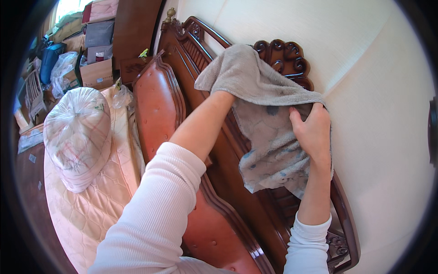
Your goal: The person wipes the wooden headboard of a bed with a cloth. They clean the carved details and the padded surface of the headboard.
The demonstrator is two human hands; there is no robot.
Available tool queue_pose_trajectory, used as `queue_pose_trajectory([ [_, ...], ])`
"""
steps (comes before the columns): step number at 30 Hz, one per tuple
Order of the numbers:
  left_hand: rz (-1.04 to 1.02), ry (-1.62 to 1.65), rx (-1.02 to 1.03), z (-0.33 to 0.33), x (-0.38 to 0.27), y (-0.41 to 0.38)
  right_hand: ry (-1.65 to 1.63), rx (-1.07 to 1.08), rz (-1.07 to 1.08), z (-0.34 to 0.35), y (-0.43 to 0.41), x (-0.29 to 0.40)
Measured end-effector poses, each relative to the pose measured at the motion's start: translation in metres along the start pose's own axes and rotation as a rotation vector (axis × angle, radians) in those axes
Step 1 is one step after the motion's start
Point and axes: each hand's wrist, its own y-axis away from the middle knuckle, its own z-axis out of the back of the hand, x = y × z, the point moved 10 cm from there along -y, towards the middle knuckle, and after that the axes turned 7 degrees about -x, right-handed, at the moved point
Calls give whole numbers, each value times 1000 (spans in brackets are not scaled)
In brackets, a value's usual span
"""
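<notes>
A grey-beige terry towel [273,144] with faded blue spots hangs in front of the carved crest [284,60] of a dark, glossy wooden headboard [219,137]. Its upper part is draped over my left hand, which is hidden; the wrist [224,98] disappears beneath the fold. Whether those fingers grip anything cannot be seen. My right hand [313,133] holds the towel's right edge near the wall, the thumb pointing up and the fingertips partly covered by fabric. The towel's lower end falls loosely across the headboard's slats.
Red padded headboard panels [159,109] lean in front of the wood. To the left, a tied plastic bag of bedding [78,137] sits on a quilted mattress [92,212]. Cardboard boxes [97,73] are stacked behind. A pale wall [376,144] rises close on the right.
</notes>
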Motion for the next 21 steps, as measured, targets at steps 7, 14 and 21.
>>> queue_pose_trajectory([
  [7, -192, -91, 100, 16, -36, 7, -49, 21, -40, -2, -3, 4],
  [14, -176, 226, -66, -3, -1, -5, -32, 14, -38, 0, -4, 4],
  [21, -14, 251, -185, -25, 6, 45, -22, 43, -35, -3, -1, 4],
])
